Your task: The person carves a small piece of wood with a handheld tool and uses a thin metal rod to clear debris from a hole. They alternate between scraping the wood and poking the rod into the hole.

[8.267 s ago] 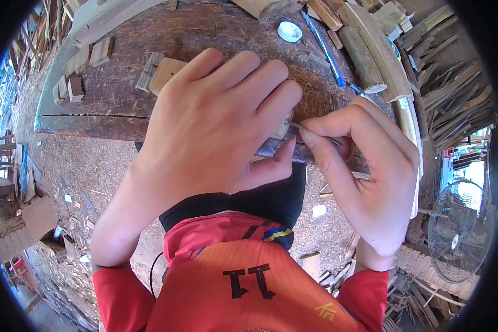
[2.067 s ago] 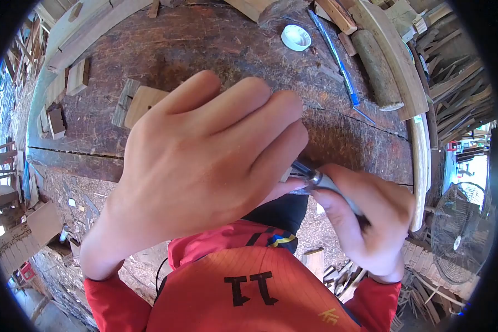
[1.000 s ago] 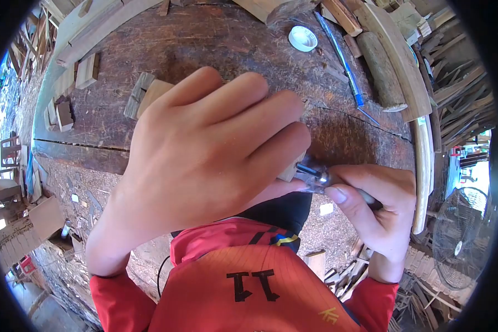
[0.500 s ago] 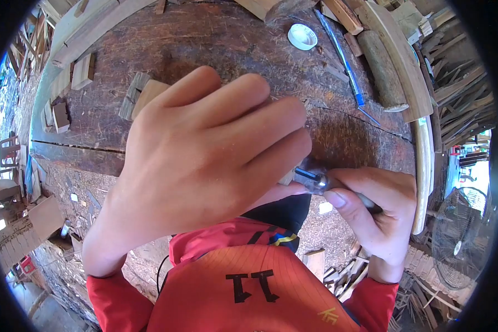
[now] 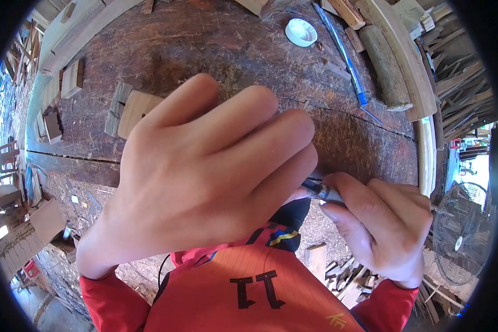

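My left hand [image 5: 216, 160] fills the middle of the view, back toward me, its fingers curled and closed. What it holds is hidden beneath the fingers, and I cannot tell what it is. To its right, my right hand [image 5: 379, 227] pinches a slim grey metal tool [image 5: 329, 193] between thumb and forefinger. The tool's narrow dark end points left and disappears behind my left little finger. Past my left knuckles, on the worn brown tabletop [image 5: 205, 44], lie a pale wooden block [image 5: 135, 112] with a small dark hole and a weathered grey block [image 5: 116, 109].
A white round lid [image 5: 301, 32], a blue pen-like stick [image 5: 343, 55] and a rounded log piece [image 5: 386, 69] lie at the far right. Small wood blocks [image 5: 72, 79] sit at the left. A fan [image 5: 460, 235] stands at right. Offcuts [image 5: 351, 279] cover the floor.
My right hand has moved right and slightly down with the tool, its fingers curling more. My left hand has shifted slightly down. The pale edge under its little finger no longer shows.
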`<state>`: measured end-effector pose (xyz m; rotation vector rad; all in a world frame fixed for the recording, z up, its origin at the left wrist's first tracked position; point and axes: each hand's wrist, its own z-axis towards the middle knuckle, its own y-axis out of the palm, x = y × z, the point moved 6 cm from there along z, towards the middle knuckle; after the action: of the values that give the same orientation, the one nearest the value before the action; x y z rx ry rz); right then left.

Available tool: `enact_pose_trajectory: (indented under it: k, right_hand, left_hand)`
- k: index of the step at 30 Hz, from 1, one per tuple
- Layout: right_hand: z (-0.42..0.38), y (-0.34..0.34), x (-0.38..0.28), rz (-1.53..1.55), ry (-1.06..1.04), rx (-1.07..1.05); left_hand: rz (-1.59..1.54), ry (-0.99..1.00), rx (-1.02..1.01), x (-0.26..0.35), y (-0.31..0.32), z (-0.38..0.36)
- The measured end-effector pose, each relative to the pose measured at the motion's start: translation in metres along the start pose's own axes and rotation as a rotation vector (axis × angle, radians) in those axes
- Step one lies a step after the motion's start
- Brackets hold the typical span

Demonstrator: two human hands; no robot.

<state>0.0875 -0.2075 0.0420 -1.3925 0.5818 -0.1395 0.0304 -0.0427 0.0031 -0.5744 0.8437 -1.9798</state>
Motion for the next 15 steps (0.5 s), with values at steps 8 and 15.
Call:
enact_pose_trajectory:
  k: [8,15]
  right_hand:
    - [0.002,-0.004,-0.001,0.094,0.074,-0.027]
    - [0.004,-0.003,-0.009,-0.155,-0.054,-0.006]
  left_hand:
    - [0.005,-0.002,0.023,-0.001,0.002,0.000]
    - [0.025,-0.024,0.082,-0.004,0.002,-0.001]
